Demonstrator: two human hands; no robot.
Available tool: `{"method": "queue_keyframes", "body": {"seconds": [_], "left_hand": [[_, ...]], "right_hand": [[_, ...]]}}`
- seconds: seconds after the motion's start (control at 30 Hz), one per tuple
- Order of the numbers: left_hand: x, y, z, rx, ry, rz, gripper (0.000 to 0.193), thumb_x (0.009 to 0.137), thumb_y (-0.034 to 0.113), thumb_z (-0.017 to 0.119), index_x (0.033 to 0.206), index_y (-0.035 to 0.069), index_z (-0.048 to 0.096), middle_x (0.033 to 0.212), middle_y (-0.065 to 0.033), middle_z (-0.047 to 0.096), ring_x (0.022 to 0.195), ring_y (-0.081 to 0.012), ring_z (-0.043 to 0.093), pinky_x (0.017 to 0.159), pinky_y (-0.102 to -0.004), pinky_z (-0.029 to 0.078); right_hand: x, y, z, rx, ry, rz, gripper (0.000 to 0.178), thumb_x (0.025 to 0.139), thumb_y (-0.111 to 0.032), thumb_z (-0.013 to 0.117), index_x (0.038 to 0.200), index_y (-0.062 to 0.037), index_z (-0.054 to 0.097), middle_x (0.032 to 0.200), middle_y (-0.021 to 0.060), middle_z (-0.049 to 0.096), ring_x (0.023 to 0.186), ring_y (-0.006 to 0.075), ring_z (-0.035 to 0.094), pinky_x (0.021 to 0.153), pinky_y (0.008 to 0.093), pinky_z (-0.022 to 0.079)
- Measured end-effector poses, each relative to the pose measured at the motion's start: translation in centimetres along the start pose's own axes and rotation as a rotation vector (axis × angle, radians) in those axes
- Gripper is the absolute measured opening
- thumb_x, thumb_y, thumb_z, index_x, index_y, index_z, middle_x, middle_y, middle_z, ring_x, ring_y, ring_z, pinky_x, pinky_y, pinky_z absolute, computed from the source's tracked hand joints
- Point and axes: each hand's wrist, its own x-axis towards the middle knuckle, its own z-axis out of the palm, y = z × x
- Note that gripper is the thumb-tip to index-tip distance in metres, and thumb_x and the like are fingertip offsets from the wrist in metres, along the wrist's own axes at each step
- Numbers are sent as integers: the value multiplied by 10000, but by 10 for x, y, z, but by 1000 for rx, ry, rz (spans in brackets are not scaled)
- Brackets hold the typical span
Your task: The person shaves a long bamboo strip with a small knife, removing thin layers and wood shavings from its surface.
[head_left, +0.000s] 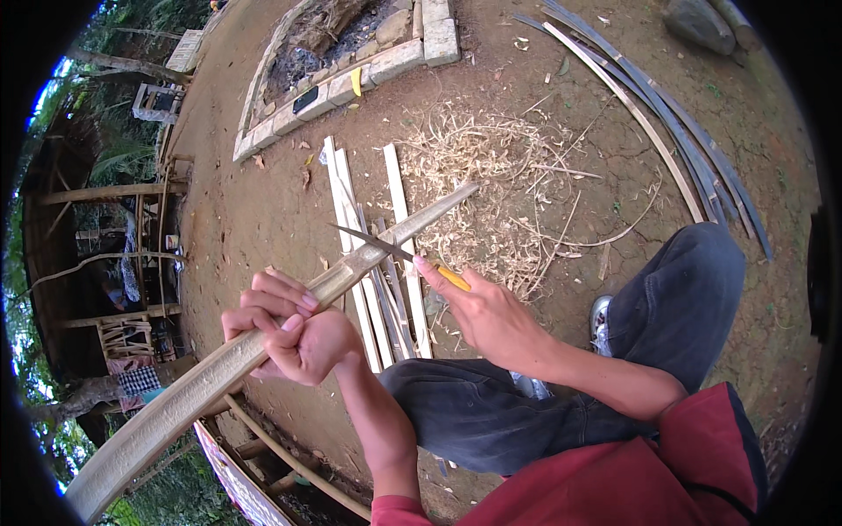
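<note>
A long split bamboo strip (200, 391) runs slantwise from the lower left up to the middle, its hollow inner face turned up. My left hand (285, 331) is closed around it, fingers wrapped over its edge. In my right hand (478, 314) is a knife (399, 252) with a dark blade and a yellow handle. The blade lies across the strip, beyond my left hand, and its tip points left. Most of the handle is hidden in my right fist.
Pale shavings (491, 167) are heaped ahead on the dirt ground. Several cut strips (396, 188) lie beneath the bamboo. Longer dark strips (675, 114) curve at the far right, near a rock (699, 24). A stone-edged fire pit (395, 61) holds a phone (305, 100) on its rim.
</note>
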Motion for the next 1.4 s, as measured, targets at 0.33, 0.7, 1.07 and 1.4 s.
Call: {"method": "queue_keyframes", "body": {"seconds": [0.33,0.7,1.07,1.4], "left_hand": [[12,26,2,80,64,-26,347,817,381,431,698,75,321,488,-75,311,420,-152,312,422,-270,312],[17,24,8,-91,2,-62,493,880,521,401,652,93,310,466,-51,282,402,-132,272,409,-239,248],[11,30,22,-36,33,-71,705,874,765,282,640,100,293,477,-38,278,408,-117,262,402,-228,248],[8,33,45,109,63,-55,697,895,773,168,633,134,265,460,-7,244,396,-94,208,395,-222,213]], "right_hand": [[-6,-10,-10,342,19,-16,611,936,-22,507,1504,-112,303,706,209,564,590,336,593,578,455,495],[-21,-32,-17,153,-16,-182,671,905,-7,552,1506,-197,322,720,133,483,541,278,553,536,412,496],[-28,-36,-21,70,56,-155,772,844,22,573,1519,-218,287,697,119,465,499,278,544,518,424,511],[-17,-22,-18,-62,116,-108,813,831,59,546,1530,-224,244,734,143,505,540,282,589,526,402,537]]}}
